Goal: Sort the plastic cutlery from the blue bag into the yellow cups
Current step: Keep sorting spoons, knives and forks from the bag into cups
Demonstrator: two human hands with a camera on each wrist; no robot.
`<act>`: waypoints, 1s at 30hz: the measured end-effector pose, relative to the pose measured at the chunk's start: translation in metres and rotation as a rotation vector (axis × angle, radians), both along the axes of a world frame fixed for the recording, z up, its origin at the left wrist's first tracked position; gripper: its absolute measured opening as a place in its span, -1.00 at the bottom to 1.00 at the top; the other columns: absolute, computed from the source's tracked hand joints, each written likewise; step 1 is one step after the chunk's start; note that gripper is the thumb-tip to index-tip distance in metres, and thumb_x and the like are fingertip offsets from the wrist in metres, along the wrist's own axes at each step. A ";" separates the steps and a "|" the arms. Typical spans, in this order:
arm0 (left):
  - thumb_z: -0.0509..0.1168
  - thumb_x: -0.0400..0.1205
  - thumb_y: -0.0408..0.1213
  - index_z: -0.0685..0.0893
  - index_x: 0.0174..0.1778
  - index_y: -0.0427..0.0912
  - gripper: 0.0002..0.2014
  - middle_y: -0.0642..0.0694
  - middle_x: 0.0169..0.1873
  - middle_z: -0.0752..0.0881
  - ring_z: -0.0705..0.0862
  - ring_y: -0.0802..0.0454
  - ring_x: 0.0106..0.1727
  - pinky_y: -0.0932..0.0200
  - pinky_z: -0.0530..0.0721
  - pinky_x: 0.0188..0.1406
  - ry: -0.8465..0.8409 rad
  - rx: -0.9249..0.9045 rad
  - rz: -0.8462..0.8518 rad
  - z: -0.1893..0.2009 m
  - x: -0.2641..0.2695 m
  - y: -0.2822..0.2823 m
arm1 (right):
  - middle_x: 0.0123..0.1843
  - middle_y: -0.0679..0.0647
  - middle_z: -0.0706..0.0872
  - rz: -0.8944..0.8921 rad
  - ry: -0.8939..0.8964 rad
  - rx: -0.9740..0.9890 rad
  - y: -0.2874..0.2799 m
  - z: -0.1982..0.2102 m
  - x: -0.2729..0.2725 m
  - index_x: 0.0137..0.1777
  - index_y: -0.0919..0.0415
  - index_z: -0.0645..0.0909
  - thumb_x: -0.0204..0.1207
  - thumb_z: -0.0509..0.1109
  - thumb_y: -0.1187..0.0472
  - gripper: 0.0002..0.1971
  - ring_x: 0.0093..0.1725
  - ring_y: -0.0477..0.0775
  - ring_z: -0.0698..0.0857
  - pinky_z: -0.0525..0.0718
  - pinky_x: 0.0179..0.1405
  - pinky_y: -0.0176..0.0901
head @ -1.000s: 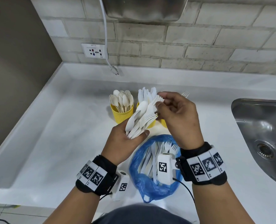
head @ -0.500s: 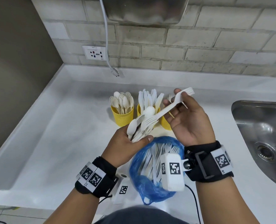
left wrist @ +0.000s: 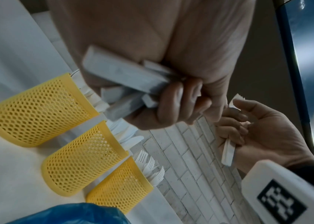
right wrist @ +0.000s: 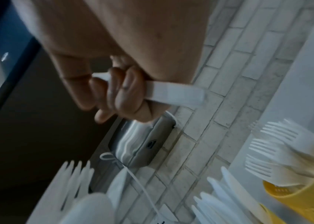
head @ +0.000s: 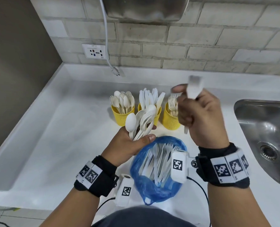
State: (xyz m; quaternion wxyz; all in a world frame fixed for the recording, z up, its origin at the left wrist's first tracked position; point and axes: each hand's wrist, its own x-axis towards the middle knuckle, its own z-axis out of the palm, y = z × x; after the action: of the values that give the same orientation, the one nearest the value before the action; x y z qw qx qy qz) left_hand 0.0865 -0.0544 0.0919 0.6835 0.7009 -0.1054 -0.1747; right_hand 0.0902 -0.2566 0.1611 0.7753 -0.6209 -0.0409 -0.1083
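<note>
head view: left hand (head: 132,143) grips a bundle of white cutlery (head: 142,122) in front of the middle yellow cup (head: 157,116), above the blue bag (head: 159,190) on the counter (head: 54,145); right hand (head: 200,117) is curled round a blurred fork (head: 193,89), raised just right of the fork cup (head: 170,119). left wrist view: curled fingers (left wrist: 173,106) clamp the handles, the three cups lying beside them. right wrist view: fingers (right wrist: 125,94) wrap the fork's handle, apart from the fork cup at lower right.
</note>
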 end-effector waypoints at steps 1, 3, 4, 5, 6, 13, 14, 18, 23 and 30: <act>0.45 0.68 -0.35 0.80 0.16 0.01 -0.80 0.21 -0.38 0.69 0.54 0.25 -0.47 0.37 0.48 -0.49 0.014 -0.009 -0.015 0.000 0.001 0.000 | -0.50 -0.05 0.43 0.047 -0.001 -0.125 0.003 -0.002 -0.002 0.08 0.27 0.75 0.55 0.36 0.42 -0.81 -0.60 -0.08 0.24 0.24 -0.57 -0.29; 0.47 0.66 -0.32 0.81 0.02 0.14 -0.80 0.08 -0.42 0.57 0.37 0.13 -0.47 0.26 0.39 -0.52 0.040 -0.029 -0.050 -0.001 0.001 0.000 | -0.47 -0.16 0.62 0.147 0.016 -0.276 0.008 -0.007 -0.004 0.12 0.41 0.73 0.59 0.38 0.56 -0.82 -0.56 -0.19 0.48 0.50 -0.50 -0.34; 0.48 0.65 -0.31 0.79 -0.03 0.17 -0.79 0.00 -0.42 0.51 0.33 0.08 -0.46 0.23 0.36 -0.52 0.053 -0.037 -0.064 0.000 0.001 0.001 | -0.38 -0.13 0.73 0.204 0.028 -0.326 0.010 -0.009 -0.004 0.13 0.42 0.73 0.60 0.37 0.60 -0.80 -0.45 -0.17 0.63 0.65 -0.35 -0.29; 0.49 0.65 -0.31 0.77 -0.05 0.18 -0.79 -0.06 -0.41 0.46 0.32 0.06 -0.45 0.21 0.35 -0.51 0.067 -0.042 -0.074 0.001 0.001 0.001 | -0.25 -0.05 0.82 0.256 0.035 -0.374 0.012 -0.010 -0.004 0.13 0.38 0.75 0.60 0.38 0.60 -0.78 -0.29 -0.08 0.75 0.77 -0.16 -0.12; 0.49 0.65 -0.32 0.76 -0.06 0.18 -0.78 -0.10 -0.40 0.44 0.33 0.05 -0.45 0.20 0.36 -0.51 0.080 -0.040 -0.080 0.001 0.001 0.001 | -0.13 0.04 0.86 0.288 0.042 -0.417 0.013 -0.011 -0.003 0.13 0.32 0.77 0.60 0.40 0.58 -0.76 -0.14 0.03 0.81 0.82 0.02 0.09; 0.51 0.54 -0.11 0.77 -0.08 0.14 -0.92 -0.18 -0.36 0.48 0.40 -0.09 -0.36 0.17 0.44 -0.42 0.139 -0.010 -0.094 0.006 -0.002 0.006 | -0.15 0.29 0.82 0.220 -0.020 -0.454 0.009 -0.012 0.001 -0.01 0.33 0.75 0.65 0.47 0.37 -0.96 -0.15 0.31 0.79 0.77 -0.06 0.22; 0.49 0.51 -0.06 0.80 -0.09 0.24 -0.90 -0.19 -0.35 0.49 0.39 -0.10 -0.34 0.17 0.44 -0.40 0.138 -0.008 -0.098 0.008 -0.003 0.006 | -0.18 0.16 0.83 0.187 -0.030 -0.445 0.007 -0.012 0.002 -0.05 0.31 0.75 0.64 0.49 0.37 -0.96 -0.19 0.12 0.78 0.76 -0.09 0.04; 0.41 0.58 0.03 0.82 -0.03 0.34 -0.88 -0.17 -0.39 0.47 0.36 -0.07 -0.39 0.17 0.39 -0.40 0.116 -0.007 -0.103 0.008 -0.003 0.005 | -0.35 -0.19 0.75 0.107 -0.044 -0.432 0.003 -0.015 0.005 -0.10 0.23 0.72 0.62 0.50 0.35 -0.92 -0.38 -0.24 0.66 0.55 -0.30 -0.45; 0.27 0.66 0.16 0.75 0.26 -0.07 -0.56 -0.09 -0.43 0.48 0.28 0.08 -0.50 0.16 0.25 -0.45 0.106 -0.069 -0.099 0.000 0.001 0.006 | -0.51 -0.19 0.54 0.051 0.045 -0.281 0.006 -0.018 0.007 -0.07 0.38 0.61 0.65 0.48 0.31 -0.85 -0.58 -0.21 0.44 0.40 -0.54 -0.40; 0.25 0.75 0.13 0.62 0.26 -0.36 -0.47 -0.09 -0.46 0.48 0.26 0.08 -0.54 0.19 0.23 -0.48 0.109 -0.082 -0.097 0.004 -0.002 0.003 | -0.53 -0.04 0.42 0.169 0.202 -0.027 0.021 -0.018 0.001 -0.12 0.31 0.55 0.62 0.46 0.42 -0.85 -0.61 -0.04 0.21 0.21 -0.60 -0.32</act>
State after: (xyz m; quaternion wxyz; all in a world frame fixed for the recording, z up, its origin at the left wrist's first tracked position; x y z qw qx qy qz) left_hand 0.0845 -0.0518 0.0959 0.7073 0.6557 -0.1089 -0.2408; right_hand 0.0909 -0.2351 0.1433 0.7733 -0.6335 -0.0163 0.0213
